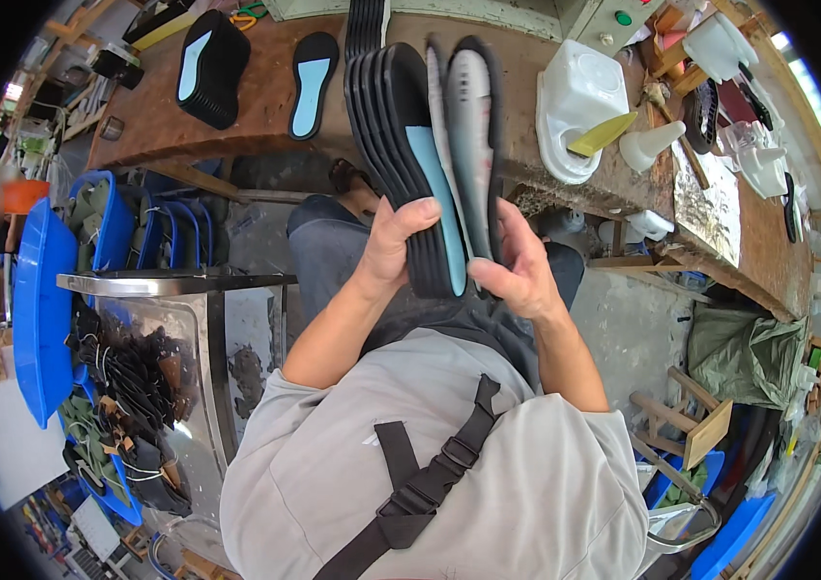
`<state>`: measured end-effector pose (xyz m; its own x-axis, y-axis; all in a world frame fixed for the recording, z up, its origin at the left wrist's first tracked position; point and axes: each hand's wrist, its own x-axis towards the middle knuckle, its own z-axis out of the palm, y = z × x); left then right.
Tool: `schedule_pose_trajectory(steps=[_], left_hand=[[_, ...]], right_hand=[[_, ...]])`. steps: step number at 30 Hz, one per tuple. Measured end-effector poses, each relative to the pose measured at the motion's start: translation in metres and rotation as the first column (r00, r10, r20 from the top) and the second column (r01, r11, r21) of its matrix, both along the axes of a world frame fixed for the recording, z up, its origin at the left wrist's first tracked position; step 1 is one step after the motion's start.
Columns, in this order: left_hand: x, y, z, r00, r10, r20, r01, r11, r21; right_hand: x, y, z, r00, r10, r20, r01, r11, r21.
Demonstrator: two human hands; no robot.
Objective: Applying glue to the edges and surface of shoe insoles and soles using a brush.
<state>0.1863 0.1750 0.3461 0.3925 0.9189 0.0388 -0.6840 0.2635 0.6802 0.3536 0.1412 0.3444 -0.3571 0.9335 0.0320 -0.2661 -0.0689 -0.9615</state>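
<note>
Black insoles (386, 164) with a pale blue heel patch on the top one stand in a fanned stack between your hands, above your lap and at the near side of the workbench (260, 116). Your left hand (393, 242) grips the stack near its heel end, thumb pressed over the patch, the other fingers mostly hidden. Your right hand (519, 266) pinches the near end of the grey-faced insoles (471, 145), blurred and splayed a little apart on the stack's right. On the bench's far left sit a thick insole pile (215, 82) and, right of it, a single insole (313, 89). To the right is a white plastic container (579, 92) with a yellow-green blade (604, 133) at its near side. Left of you stands a metal cart (178, 281), with a blue bin (43, 314) beyond.
</note>
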Motion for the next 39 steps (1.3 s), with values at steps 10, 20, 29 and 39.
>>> schedule_pose_trajectory(steps=[10, 20, 29, 39], left_hand=[[0.006, 0.009, -0.015, 0.969, 0.048, -0.241, -0.027, 0.996, 0.089], [0.012, 0.021, -0.029, 0.952, 0.118, -0.281, -0.066, 0.98, 0.187], [0.009, 0.036, -0.028, 0.997, -0.071, -0.024, 0.073, 0.993, 0.094], [0.029, 0.184, -0.021, 0.852, 0.206, -0.481, -0.217, 0.976, 0.033]], right_hand=[[-0.009, 0.003, -0.012, 0.996, -0.065, 0.061, 0.065, 0.998, 0.016], [-0.009, 0.013, -0.008, 0.976, -0.066, 0.205, 0.067, 0.998, 0.004], [-0.01, 0.027, -0.011, 0.988, -0.135, 0.073, 0.14, 0.988, -0.064], [-0.02, 0.161, 0.01, 0.842, -0.349, 0.412, 0.298, 0.937, 0.184]])
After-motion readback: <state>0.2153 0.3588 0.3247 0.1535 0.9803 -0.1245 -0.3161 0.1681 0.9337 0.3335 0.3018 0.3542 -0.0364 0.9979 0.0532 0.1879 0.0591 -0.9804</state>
